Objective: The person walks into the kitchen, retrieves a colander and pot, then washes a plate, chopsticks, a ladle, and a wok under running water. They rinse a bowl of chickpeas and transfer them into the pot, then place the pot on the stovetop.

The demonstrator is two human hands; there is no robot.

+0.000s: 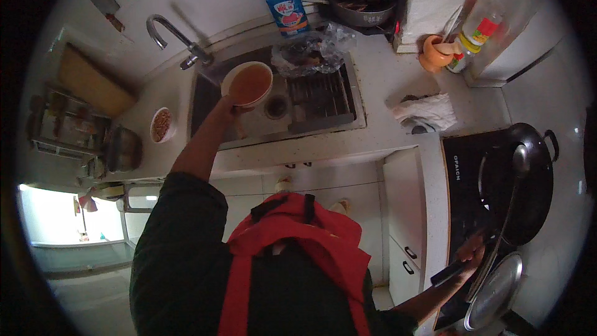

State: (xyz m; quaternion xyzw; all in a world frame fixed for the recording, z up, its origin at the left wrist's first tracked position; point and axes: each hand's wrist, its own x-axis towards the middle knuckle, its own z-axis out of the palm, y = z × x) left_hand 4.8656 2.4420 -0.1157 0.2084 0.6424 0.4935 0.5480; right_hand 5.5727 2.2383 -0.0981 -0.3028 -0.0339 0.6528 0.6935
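My left hand (234, 106) grips a pale bowl (225, 80) by its near rim, over the sink (261, 127). Reddish-brown liquid (252, 85) fills much of the bowl. Far to the right, my right hand (471, 251) is closed round the dark handle (448, 273) of a black wok (536, 196) on the stovetop. A long metal ladle (521, 161) rests in the wok, its shaft running close past my right hand. Beside the wok, a metal lid (496, 291) leans at an angle.
A chrome faucet (179, 39) rises behind the sink. A blue pump bottle (287, 7) and a plastic bag (303, 56) are at its back. A small bowl of nuts or beans (162, 124) stands left; a cloth (431, 111) and an orange mortar (433, 55) are right.
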